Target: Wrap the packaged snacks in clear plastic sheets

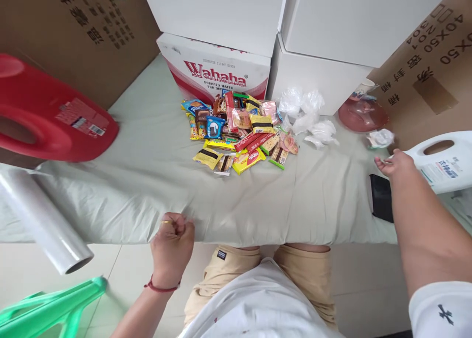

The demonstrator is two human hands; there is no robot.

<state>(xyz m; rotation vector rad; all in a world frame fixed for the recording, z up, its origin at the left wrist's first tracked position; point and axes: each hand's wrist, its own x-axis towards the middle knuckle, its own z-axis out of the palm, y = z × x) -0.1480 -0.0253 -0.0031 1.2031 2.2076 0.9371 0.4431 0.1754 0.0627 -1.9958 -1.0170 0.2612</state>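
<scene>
My left hand point(172, 239) is closed in a fist on the front edge of the pale green cloth point(121, 195); what its fingers hold, if anything, is hidden. At the right, my right hand point(395, 163) has its fingers loosely apart, in front of a white detergent bottle point(448, 161). Just beyond its fingertips sits a crumpled wrapper point(380, 138), apart from the hand. Below that hand lies a black flat object point(381, 198), partly covered by my forearm. A heap of packaged snacks point(236, 131) fills the middle, with crumpled clear plastic bags point(309, 116) to its right.
Behind the snacks stand a Wahaha carton point(221, 72) and white boxes point(317, 72). A red detergent bottle point(55, 111) and a roll of plastic film point(44, 220) are at the left, above a green stool point(55, 303). A reddish bowl point(363, 115) stands by the right cardboard box point(431, 67).
</scene>
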